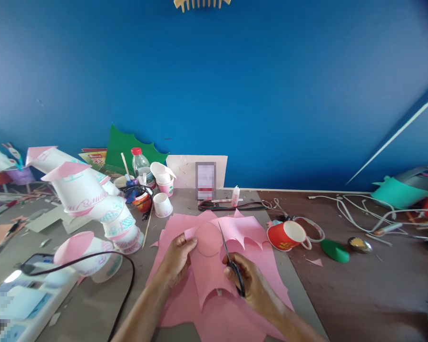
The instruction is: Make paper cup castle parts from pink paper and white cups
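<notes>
My left hand [180,259] pinches the left edge of a pink paper sheet [209,273] between thumb and fingers. On that sheet a drawn circle [209,239] shows in dark outline. My right hand [248,280] is closed round the black handles of a pair of scissors [231,263]. The blades point up and away, along the right side of the circle. Under the held sheet lie more pink paper sheets [231,318], with scalloped cut edges. Whether the blades are apart is hard to see.
Decorated paper cups [119,223] stand stacked at left, beside a dark cable [131,280]. A white cup [163,205], a red-capped bottle [140,161] and a small glue bottle [235,195] stand near the blue wall. To the right are a red cup [287,236] and a green paper cone [335,251].
</notes>
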The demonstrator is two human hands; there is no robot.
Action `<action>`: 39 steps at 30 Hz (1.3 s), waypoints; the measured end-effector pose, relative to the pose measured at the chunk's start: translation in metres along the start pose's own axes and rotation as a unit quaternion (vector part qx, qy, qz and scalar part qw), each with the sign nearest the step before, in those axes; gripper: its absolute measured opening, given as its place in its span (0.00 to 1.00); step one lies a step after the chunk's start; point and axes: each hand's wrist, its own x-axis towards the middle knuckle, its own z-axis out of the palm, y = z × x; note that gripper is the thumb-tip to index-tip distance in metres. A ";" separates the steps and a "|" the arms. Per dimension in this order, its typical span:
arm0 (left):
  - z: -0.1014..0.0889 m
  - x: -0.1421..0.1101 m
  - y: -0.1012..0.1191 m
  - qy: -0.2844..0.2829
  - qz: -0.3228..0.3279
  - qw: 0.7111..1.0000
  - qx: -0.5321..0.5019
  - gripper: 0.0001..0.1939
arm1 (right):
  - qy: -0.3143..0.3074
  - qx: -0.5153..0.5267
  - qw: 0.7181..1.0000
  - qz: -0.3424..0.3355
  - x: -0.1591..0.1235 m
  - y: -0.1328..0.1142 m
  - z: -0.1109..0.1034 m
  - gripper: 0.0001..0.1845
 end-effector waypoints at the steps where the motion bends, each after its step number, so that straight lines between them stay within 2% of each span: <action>1: -0.001 0.000 0.000 0.000 0.000 1.000 0.002 0.17 | -0.003 -0.002 1.000 0.001 0.000 -0.001 0.000 0.24; 9: -0.010 0.003 0.000 0.016 0.002 0.999 0.045 0.17 | -0.032 0.006 0.999 0.035 0.000 -0.006 -0.001 0.24; 14: -0.018 0.005 -0.002 0.014 0.013 0.997 0.068 0.18 | -0.033 -0.018 0.999 0.034 0.000 -0.008 -0.003 0.22; 21: -0.023 0.007 -0.003 0.008 0.008 0.997 0.074 0.20 | -0.033 0.031 0.997 0.059 0.000 -0.015 -0.001 0.26; 28: -0.019 0.004 -0.001 -0.028 0.006 0.996 0.080 0.16 | -0.077 0.049 0.994 0.058 -0.001 -0.023 -0.003 0.28; 39: -0.012 -0.002 0.006 -0.058 -0.036 0.995 0.069 0.16 | -0.072 0.033 0.996 0.034 -0.002 -0.023 -0.007 0.26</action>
